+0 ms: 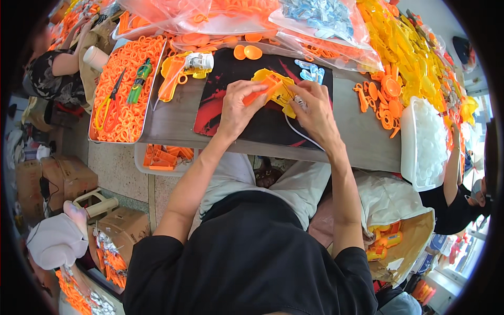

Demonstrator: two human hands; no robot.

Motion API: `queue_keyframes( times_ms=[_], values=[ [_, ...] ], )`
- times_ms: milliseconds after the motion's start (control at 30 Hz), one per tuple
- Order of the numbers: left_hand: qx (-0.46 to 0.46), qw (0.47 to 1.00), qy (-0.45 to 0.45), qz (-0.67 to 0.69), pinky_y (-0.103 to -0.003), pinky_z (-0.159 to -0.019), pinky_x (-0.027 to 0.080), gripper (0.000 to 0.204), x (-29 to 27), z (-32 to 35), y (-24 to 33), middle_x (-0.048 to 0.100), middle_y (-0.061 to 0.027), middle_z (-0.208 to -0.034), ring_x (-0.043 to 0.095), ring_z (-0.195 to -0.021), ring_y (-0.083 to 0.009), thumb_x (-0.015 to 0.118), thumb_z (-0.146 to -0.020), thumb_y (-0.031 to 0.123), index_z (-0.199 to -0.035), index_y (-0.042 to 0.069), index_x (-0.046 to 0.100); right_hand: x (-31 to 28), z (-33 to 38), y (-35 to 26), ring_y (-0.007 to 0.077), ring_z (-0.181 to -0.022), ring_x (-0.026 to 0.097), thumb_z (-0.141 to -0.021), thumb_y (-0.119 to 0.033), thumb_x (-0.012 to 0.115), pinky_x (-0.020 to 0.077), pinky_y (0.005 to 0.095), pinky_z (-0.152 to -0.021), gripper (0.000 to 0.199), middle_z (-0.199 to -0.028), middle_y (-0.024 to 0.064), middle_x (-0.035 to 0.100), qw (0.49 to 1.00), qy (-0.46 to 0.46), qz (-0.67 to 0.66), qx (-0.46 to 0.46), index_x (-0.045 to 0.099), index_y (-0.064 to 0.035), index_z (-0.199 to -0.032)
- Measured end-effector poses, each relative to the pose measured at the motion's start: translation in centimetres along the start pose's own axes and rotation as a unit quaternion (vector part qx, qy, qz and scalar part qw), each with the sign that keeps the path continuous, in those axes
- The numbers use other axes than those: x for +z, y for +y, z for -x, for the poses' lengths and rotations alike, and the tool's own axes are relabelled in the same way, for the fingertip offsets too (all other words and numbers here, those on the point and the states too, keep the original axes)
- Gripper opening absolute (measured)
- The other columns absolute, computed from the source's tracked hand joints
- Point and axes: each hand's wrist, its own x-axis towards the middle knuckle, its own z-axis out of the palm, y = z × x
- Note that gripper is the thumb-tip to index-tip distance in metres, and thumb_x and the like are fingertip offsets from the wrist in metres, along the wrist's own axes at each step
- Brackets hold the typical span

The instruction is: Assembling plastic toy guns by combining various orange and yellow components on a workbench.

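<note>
A yellow plastic toy shell with an orange piece set into it lies on a black and red mat on the grey table. My left hand presses on the orange piece at the shell's left side. My right hand grips the shell's right edge, fingers curled around it. A thin white wire runs from under my right hand toward the table's front edge. Small pale blue parts lie just behind the shell.
A metal tray of orange rings at the left holds scissors and a green tool. Bags of orange, blue and yellow parts line the back. A white tub stands at the right. Other people sit at both sides.
</note>
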Motion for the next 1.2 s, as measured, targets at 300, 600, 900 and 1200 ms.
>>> queue_keyframes(
  times_ms=[300, 600, 900, 1200],
  values=[
    [0.021, 0.998, 0.053, -0.01, -0.038, -0.101, 0.045, 0.023, 1.6, 0.2, 0.3, 0.071, -0.0066, -0.117, 0.056, -0.113, -0.0279, 0.079, -0.085, 0.012, -0.108, 0.009, 0.078, 1.4, 0.1, -0.2, 0.0334, -0.114, 0.05, -0.091, -0.013, 0.068, 0.0437, 0.0431, -0.101, 0.032, -0.124, 0.013, 0.057, 0.999, 0.023, 0.039, 0.019, 0.072, -0.0074, -0.123],
    [0.075, 0.986, 0.014, -0.145, -0.038, -0.097, 0.046, 0.02, 0.9, -0.4, 1.8, 0.066, -0.0028, -0.12, 0.054, -0.114, -0.0297, 0.077, -0.082, 0.008, -0.102, 0.009, 0.074, 1.9, -0.2, 0.0, 0.0344, -0.114, 0.049, -0.089, -0.013, 0.068, 0.0436, 0.0436, -0.1, 0.031, -0.124, 0.0137, 0.057, 0.997, 0.013, 0.074, 0.012, 0.072, -0.007, -0.119],
    [0.206, 0.966, -0.109, -0.109, -0.042, -0.102, 0.047, 0.024, 2.1, -3.9, 0.0, 0.058, -0.0074, -0.121, 0.052, -0.118, -0.0301, 0.07, -0.088, 0.005, -0.111, 0.008, 0.069, -0.3, 1.9, -1.5, 0.0385, -0.129, 0.046, -0.09, -0.022, 0.074, 0.0405, 0.0444, -0.108, 0.038, -0.135, 0.0195, 0.054, 0.997, 0.063, 0.028, 0.037, 0.068, -0.0046, -0.122],
    [0.202, 0.96, -0.128, -0.146, -0.042, -0.102, 0.044, 0.035, 2.7, -4.3, 0.5, 0.053, -0.0059, -0.124, 0.047, -0.123, -0.0309, 0.063, -0.092, 0.008, -0.126, 0.016, 0.064, -0.4, 5.0, -1.8, 0.0304, -0.11, 0.065, -0.086, -0.015, 0.078, 0.0513, 0.039, -0.094, 0.039, -0.122, 0.0147, 0.065, 0.976, 0.089, -0.103, 0.171, 0.068, -0.0036, -0.122]
  ],
)
